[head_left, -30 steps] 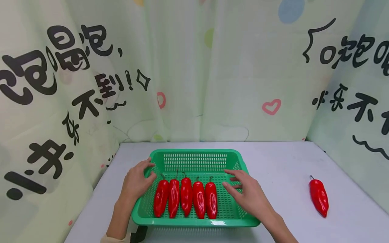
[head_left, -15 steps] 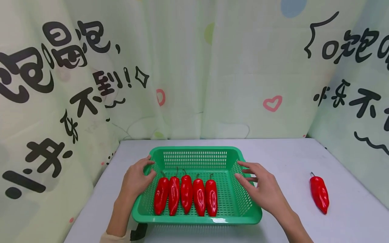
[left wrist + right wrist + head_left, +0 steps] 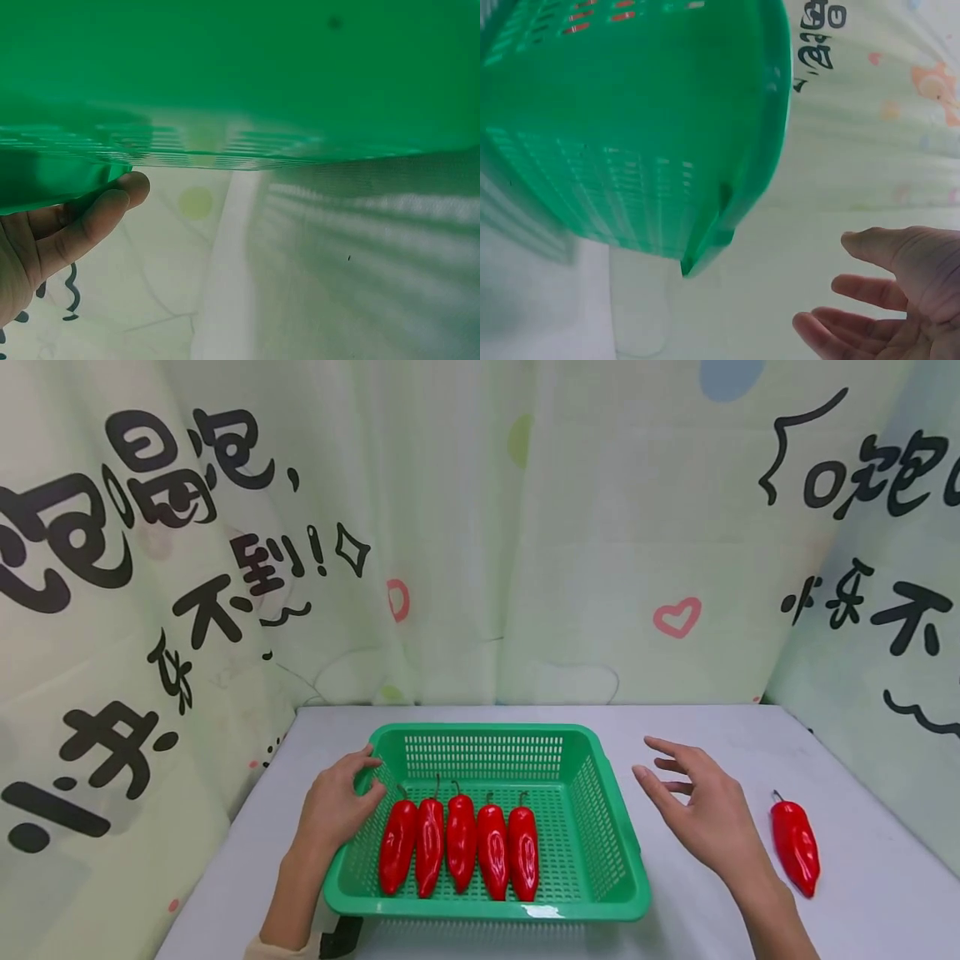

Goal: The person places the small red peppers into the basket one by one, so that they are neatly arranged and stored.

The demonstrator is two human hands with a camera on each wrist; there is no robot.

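Observation:
My left hand [image 3: 337, 806] holds the left rim of a green plastic basket [image 3: 487, 910] in the head view. In the left wrist view its thumb [image 3: 82, 234] and a finger pinch the basket's edge. Several glossy red chili peppers [image 3: 461, 843] lie side by side in the basket, stems pointing away from me. Off to the right, a single red chili pepper [image 3: 795, 847] rests on the table. Between basket and lone pepper is my right hand [image 3: 705, 802], fingers spread and holding nothing. The right wrist view shows these fingers apart from the basket's end wall [image 3: 630, 97].
The white table [image 3: 675, 893] runs back to a pale green curtain [image 3: 585, 527] printed with black writing and hearts. Curtain sides also close in at left and right. Inside the basket, the right part of its slotted floor [image 3: 570, 852] is bare.
My right hand has moved right, from over the basket's right part to beyond its rim, near the lone pepper. The left hand stays at the left rim; the peppers keep their places.

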